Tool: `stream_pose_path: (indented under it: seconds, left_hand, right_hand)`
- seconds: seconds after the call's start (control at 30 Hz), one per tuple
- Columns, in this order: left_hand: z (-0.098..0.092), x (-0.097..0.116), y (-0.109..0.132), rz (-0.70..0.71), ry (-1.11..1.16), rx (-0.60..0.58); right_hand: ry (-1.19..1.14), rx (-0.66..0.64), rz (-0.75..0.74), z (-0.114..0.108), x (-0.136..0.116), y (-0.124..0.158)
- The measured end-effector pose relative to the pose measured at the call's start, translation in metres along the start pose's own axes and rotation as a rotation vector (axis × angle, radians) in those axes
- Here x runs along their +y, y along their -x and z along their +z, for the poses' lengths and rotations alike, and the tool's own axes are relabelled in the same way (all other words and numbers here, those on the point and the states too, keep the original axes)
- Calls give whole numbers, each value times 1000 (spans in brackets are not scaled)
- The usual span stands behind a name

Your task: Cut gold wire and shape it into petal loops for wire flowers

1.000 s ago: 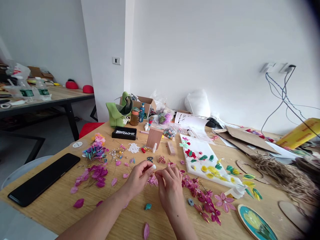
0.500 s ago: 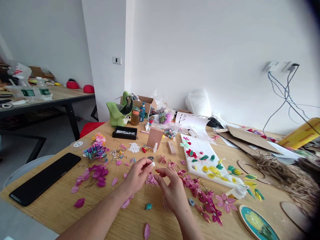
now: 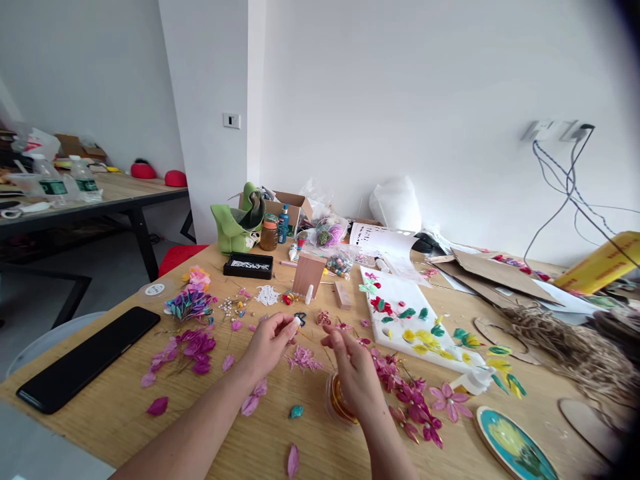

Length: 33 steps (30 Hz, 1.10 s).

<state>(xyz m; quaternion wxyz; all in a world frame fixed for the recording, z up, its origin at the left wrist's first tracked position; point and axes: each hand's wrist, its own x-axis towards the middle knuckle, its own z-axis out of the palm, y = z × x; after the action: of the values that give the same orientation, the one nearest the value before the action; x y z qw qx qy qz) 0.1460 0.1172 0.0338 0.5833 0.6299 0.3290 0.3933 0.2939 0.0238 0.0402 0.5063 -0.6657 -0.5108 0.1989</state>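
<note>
My left hand (image 3: 273, 341) is closed in a pinch around a small white piece (image 3: 299, 321), whose kind I cannot make out. To the right and slightly apart, my right hand (image 3: 354, 367) has its fingers bent and drawn together; whatever they pinch is too small to name. Beneath that hand stands a clear round container with a golden coil (image 3: 339, 401), partly covered by the palm. A heap of thin pink strips (image 3: 305, 358) lies between the hands. Just beyond the left fingertips are dark-handled small scissors (image 3: 301, 317). A teal crumpled bit (image 3: 296, 412) rests nearer to me.
Magenta wire-edged flowers (image 3: 413, 400) lie right of my hands, beside a white foam board (image 3: 400, 313) bearing flowers and leaves. Loose petals (image 3: 197, 350) and a black phone-shaped slab (image 3: 90, 357) are at left. A wooden block (image 3: 307, 275) stands behind.
My hands have moved apart slightly, the left a little to the left and down. My right hand has turned and lifted, showing more of the golden coil beneath it.
</note>
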Motion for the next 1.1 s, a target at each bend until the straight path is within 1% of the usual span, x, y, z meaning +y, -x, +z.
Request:
stream_pose_path:
  seconds: [0.07, 0.13, 0.27, 0.43, 0.63, 0.9, 1.1]
  left_hand:
    - [-1, 1, -1, -22, 30, 36]
    - [-1, 2, -1, -36, 53, 56]
    - [0, 5, 0, -47, 77, 66]
    - [1, 5, -1, -48, 71, 63]
    - [1, 4, 0, -48, 45, 59]
    - [3, 0, 0, -39, 20, 55]
    - [4, -5, 2, -32, 1, 69]
  right_hand:
    - [-44, 61, 72, -4, -1, -1]
    - [-32, 58, 62, -5, -3, 0]
    - [129, 19, -78, 2, -4, 4]
    - [299, 79, -221, 13, 5, 6]
    - [394, 108, -364, 14, 9, 6]
    - [519, 92, -468, 11, 1, 7]
    - [595, 100, -491, 11, -2, 9]
